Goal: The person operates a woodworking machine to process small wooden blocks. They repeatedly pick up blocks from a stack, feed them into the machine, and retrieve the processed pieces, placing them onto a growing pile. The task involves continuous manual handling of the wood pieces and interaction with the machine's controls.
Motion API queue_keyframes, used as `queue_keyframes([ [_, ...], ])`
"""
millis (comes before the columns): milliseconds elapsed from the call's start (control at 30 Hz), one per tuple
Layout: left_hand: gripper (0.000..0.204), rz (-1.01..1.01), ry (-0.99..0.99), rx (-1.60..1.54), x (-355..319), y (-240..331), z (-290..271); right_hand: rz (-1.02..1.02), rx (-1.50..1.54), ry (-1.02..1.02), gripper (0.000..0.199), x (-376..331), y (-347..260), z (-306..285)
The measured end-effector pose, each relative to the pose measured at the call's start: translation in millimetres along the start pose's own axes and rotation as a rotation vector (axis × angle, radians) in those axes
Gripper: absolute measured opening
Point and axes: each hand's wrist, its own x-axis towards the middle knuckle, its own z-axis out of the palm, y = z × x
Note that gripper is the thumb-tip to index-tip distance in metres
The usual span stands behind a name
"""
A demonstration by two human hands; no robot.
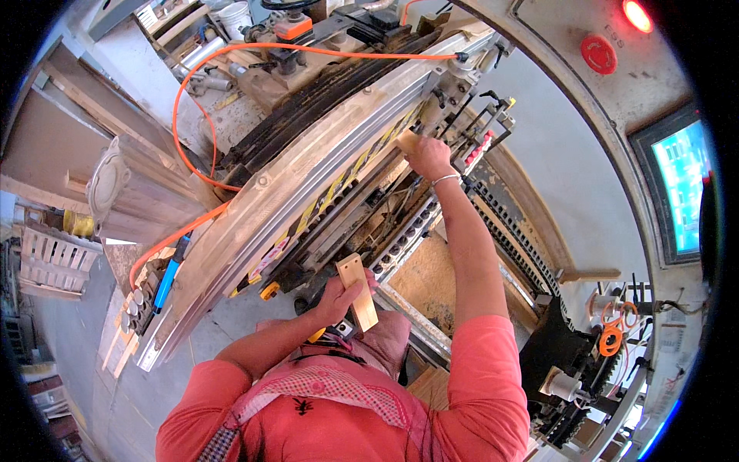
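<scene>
My left hand (336, 300) is closed around a short, flat wooden block (360, 302) in front of my waist. Small dark holes show near the block's upper end. Stretched far forward, my right hand (429, 159) grips a second small wooden piece (406, 141), most of it hidden by the fingers. That hand is over the machine bed, beside a long rail with a yellow-and-black striped strip (339, 189). Whether the second piece touches the machine cannot be told.
A pale beam (254, 192) runs diagonally across the machine, with an orange hose (178, 115) looping over it. Sawdust covers a tray (419, 289) below my right arm. To the right are a red stop button (598, 54) and a lit screen (681, 189).
</scene>
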Motion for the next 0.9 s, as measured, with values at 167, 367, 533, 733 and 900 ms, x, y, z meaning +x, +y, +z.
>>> queue_keyframes([
  [167,0.028,0.000,-0.006,-0.006,2,1,1,-0.009,0.004,-0.015,0.025,3,4,4],
  [367,0.035,-0.068,0.032,0.008,-1,-2,1,0.001,0.008,-0.021,0.031,7,9,4],
  [533,0.030,-0.052,-0.002,-0.049,1,-3,-2,-0.005,0.050,-0.009,0.042,13,25,8],
  [733,0.031,-0.055,-0.007,-0.061,0,-1,-2,-0.008,0.063,-0.032,0.036,13,23,4],
  [900,0.047,-0.084,0.025,-0.023,1,0,0,0.022,0.065,-0.017,0.024,19,21,6],
])
